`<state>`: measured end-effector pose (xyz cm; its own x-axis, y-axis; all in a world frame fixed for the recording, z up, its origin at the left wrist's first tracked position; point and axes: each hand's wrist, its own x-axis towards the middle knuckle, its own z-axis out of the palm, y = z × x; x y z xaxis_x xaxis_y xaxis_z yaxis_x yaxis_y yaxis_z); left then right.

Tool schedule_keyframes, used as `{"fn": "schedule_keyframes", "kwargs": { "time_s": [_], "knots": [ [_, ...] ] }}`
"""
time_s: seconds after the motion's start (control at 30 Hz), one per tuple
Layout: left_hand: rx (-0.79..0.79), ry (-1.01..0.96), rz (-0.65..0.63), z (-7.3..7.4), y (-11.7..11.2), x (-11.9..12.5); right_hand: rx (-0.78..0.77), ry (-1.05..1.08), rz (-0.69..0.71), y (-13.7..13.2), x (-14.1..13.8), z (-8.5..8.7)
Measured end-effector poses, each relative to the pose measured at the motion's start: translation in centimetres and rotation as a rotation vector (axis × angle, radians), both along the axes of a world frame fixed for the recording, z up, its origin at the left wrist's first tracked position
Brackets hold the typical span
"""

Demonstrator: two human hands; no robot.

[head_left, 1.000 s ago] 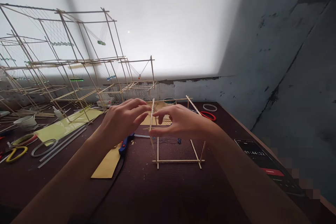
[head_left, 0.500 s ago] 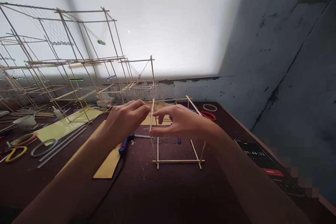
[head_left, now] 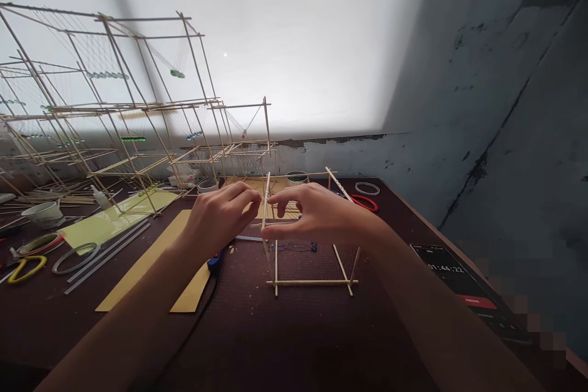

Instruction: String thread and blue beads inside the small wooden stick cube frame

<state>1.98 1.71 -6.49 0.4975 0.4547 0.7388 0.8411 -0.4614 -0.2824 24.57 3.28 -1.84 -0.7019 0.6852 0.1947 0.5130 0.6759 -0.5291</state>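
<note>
In front of me a small box-shaped frame of thin wooden sticks (head_left: 312, 282) stands on the table. My right hand (head_left: 321, 211) reaches across the frame from the right. Its thumb and bent index finger meet the frame's left side, with a gap between them. My left hand (head_left: 225, 211) is just left of the top left stick (head_left: 266, 193), thumb and fingers pinched together. Whatever lies in that pinch is too small or hidden to make out. White turns, like wound thread, show on the top sticks. A small dark blue piece (head_left: 313, 246) lies behind the front bar.
Larger stick frames (head_left: 105, 61) with hanging glass beads stand at the left. A blue glue gun (head_left: 214, 260) lies by yellow card (head_left: 142, 263). Yellow-handled scissors (head_left: 27, 269), a white cup (head_left: 43, 214), red-handled scissors (head_left: 365, 203) and a phone (head_left: 450, 275) surround the work area.
My left hand has shifted slightly down and left, its fingers curling closer to the thumb. My right hand and the small frame have stayed put.
</note>
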Motion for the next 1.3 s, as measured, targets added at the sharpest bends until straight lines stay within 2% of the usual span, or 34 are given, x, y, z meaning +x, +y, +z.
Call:
{"fn": "schedule_keyframes", "kwargs": {
  "time_s": [0.17, 0.47, 0.67, 1.3],
  "knots": [
    [0.064, -0.081, -0.041, -0.9, 0.1, 0.2, -0.001, 0.010, 0.011, 0.0, 0.0, 0.0],
    [0.086, -0.188, -0.134, -2.2, 0.6, 0.5, 0.012, 0.019, 0.031, 0.0, 0.0, 0.0],
    [0.078, -0.260, -0.125, -3.2, 1.0, 0.5, -0.005, 0.023, 0.032, -0.2, -0.1, 0.2],
    [0.177, -0.352, -0.249, -4.7, 1.5, 1.1, -0.006, 0.028, 0.054, 0.0, 0.0, -0.1]
  ]
}}
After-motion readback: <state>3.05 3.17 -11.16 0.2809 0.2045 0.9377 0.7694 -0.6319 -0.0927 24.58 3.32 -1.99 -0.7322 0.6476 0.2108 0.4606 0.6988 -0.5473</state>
